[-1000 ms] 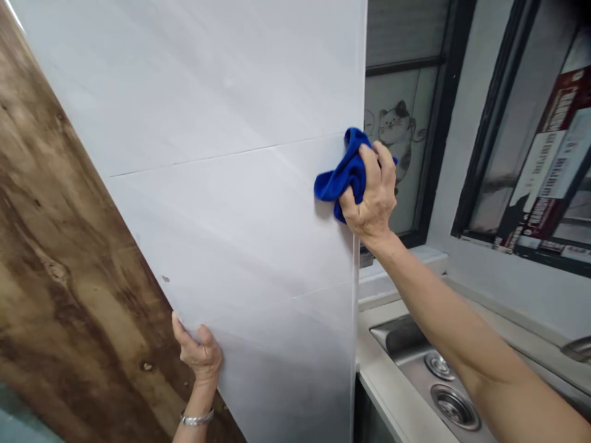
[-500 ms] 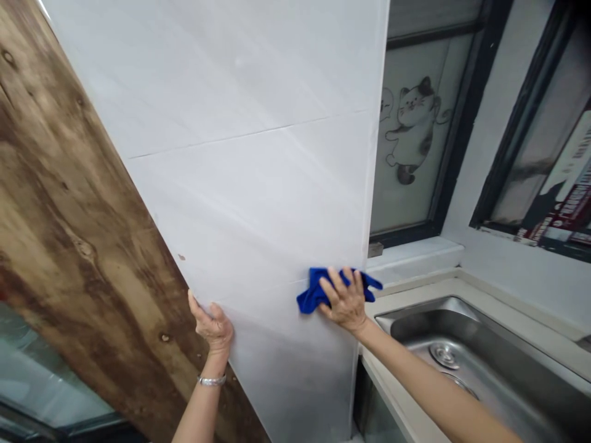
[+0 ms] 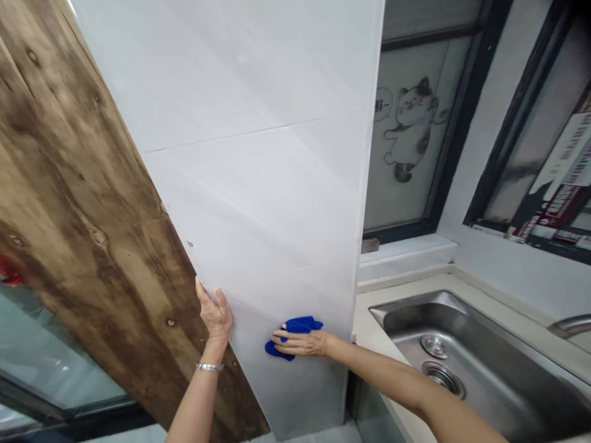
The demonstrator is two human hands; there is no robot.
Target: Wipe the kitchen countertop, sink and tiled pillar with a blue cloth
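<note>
A blue cloth lies flat against the white tiled wall, pressed there under my right hand. Parts of the cloth stick out above and below my fingers. My left hand, with a silver bracelet at the wrist, rests on the wall's left edge where it meets the wood-grain panel. Its thumb and fingers are apart and it holds nothing.
To the right, a stainless steel sink with two drains is set in a pale counter. A faucet shows at the right edge. Behind stands a dark-framed window with a cat drawing. A small chip marks the tile.
My right hand has moved the blue cloth down and to the left across the tile, and its fingers now point left. My left hand stays at the wall's edge.
</note>
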